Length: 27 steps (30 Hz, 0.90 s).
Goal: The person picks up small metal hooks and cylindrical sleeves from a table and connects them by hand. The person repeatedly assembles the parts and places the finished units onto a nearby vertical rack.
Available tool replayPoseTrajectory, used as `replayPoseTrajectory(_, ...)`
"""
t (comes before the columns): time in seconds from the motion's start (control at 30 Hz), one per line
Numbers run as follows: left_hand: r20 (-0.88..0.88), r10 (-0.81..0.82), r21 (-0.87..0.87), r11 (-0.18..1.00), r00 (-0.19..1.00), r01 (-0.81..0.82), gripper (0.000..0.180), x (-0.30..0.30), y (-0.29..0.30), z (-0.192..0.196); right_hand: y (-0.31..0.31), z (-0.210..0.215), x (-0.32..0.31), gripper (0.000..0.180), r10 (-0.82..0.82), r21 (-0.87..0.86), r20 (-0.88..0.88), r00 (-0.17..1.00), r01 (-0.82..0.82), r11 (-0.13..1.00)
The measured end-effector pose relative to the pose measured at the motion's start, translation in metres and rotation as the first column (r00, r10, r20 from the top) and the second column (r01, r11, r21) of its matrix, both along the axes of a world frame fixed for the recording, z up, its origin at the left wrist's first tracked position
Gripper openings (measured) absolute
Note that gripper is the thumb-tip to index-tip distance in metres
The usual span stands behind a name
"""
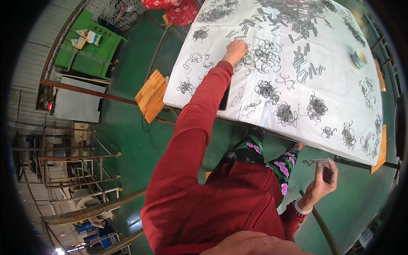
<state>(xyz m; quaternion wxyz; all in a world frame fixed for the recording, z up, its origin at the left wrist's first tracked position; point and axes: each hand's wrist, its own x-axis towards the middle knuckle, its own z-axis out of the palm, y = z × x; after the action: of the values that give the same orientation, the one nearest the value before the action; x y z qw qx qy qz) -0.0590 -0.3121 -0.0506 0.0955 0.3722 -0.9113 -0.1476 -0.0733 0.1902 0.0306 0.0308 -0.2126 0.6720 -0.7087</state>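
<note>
My left arm stretches across the white-covered table. My left hand rests there with its fingers drawn together, beside a loose pile of curved wire hooks. A short grey metal tube lies right at its fingertips, and whatever the fingers pinch is hidden. My right hand is off the table's near edge, low and to the right. Between its thumb and fingers it pinches a small metal tube, with a thin bit sticking out toward the left.
Many metal tubes lie heaped at the far side. Small clumps of wire hooks dot the near side. A paper cup stands at the right. Wooden stools flank the table, and another person in red sits at the far left.
</note>
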Motion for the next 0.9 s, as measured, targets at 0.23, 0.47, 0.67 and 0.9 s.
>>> replayPoseTrajectory(0.23,0.066,-0.150,-0.298,0.940,0.987,0.163,0.010,-0.007,0.002,-0.023,-0.003,0.002,-0.003,0.030,-0.011,-0.004,-0.012,1.000,0.011,1.000)
replayPoseTrajectory(0.47,0.065,-0.296,-0.433,0.852,0.953,0.294,0.010,0.003,0.020,-0.022,-0.005,0.001,0.001,0.030,-0.055,0.052,-0.019,0.998,0.056,0.997)
replayPoseTrajectory(0.67,-0.022,-0.266,-0.557,0.804,0.964,0.209,0.010,0.004,0.008,-0.012,-0.002,0.007,0.003,0.031,-0.009,-0.013,-0.068,0.998,0.008,1.000)
replayPoseTrajectory(0.9,-0.197,-0.175,-0.401,0.912,0.965,0.084,0.013,0.013,0.027,0.041,-0.001,0.008,0.008,0.032,-0.037,-0.035,-0.072,0.997,0.035,0.999)
